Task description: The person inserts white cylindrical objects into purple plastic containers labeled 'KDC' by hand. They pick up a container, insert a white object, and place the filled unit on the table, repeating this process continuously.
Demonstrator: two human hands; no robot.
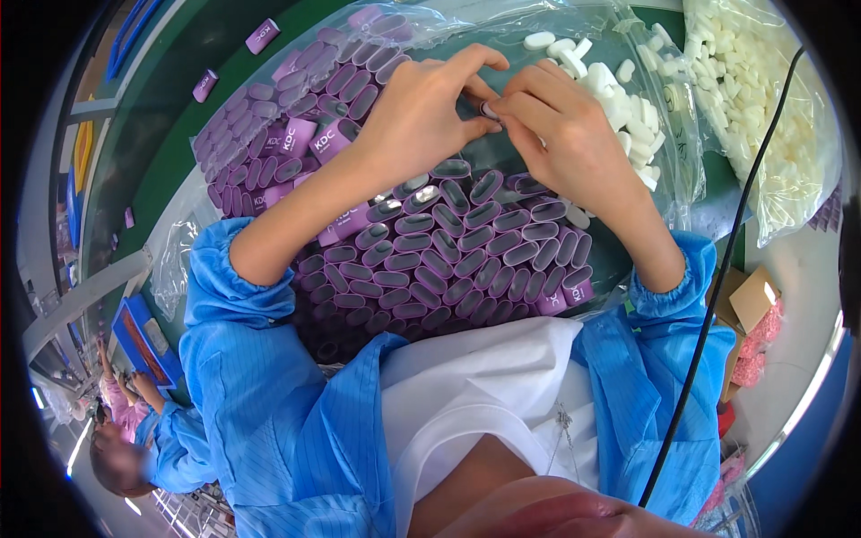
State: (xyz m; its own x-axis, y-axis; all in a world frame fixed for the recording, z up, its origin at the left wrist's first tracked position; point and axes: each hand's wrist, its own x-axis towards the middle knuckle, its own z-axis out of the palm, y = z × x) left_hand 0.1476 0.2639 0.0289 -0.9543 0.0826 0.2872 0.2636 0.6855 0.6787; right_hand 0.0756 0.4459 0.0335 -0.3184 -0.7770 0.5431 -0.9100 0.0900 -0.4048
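Both my hands meet above the far middle of the work surface. My left hand [421, 108] curls its fingers and thumb around a small piece [487, 110], which shows a whitish edge and is mostly hidden. Against that piece, my right hand [560, 125] pinches with bent fingers; what lies inside the pinch cannot be made out. Beneath and nearer to me, many hollow purple oval casings [430, 242] stand packed on end, with a few lying on their sides. White oval caps [632, 117] are heaped beside my right hand.
A clear plastic bag [762, 108] full of cream-white pieces lies at far right. Plastic film [269, 85] covers casings at far left. Loose purple casings [263, 36] lie on the green surface. A black cable [717, 296] crosses the right side. Another person [170, 439] sits at lower left.
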